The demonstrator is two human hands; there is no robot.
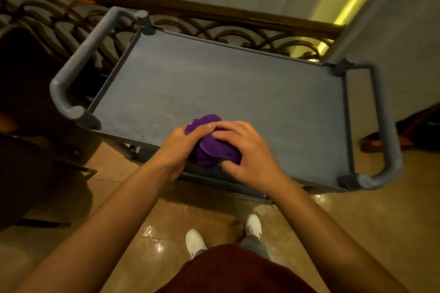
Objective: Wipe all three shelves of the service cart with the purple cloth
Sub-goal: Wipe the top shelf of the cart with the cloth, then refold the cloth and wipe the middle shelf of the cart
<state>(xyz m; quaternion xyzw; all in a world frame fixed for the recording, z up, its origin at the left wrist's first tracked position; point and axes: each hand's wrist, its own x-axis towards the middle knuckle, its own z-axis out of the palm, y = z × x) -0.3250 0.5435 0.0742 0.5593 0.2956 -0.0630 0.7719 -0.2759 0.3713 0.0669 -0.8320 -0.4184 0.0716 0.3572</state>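
Both your hands are on the purple cloth [212, 147], bunched into a wad at the near edge of the top shelf [214, 83] of the service cart [345, 126]: left hand [181, 147] wraps it from the left with fingers curled over the top, right hand [240, 150] covers it from the right, so each grip is closed on cloth. Looks like you're folding or regathering it, not wiping yet, though I can't tell whether the wad actually touches the shelf. Suggest flattening it into a pad under one palm; a ball only contacts at a point and will skip. Then run overlapping straight passes along the long axis, far rim to near rim. The shelf has a raised lip all round, so push into the corners by the posts with fingertips, where grime likely sits. The surface shows faint streaks; can't say if wet or dry. Nothing stands on the top shelf, so you have full travel. Limits: left handle [78, 59] and right handle [385, 131] loop beyond each end, and a railing [214, 28] sits just behind the far rim, so watch knuckles on the far pass. Lower shelves are hidden under the top one; only a sliver shows below the near rim. You'll need to crouch. The floor [119, 197] by your shoes [253, 223] looks glossy, possibly slick.
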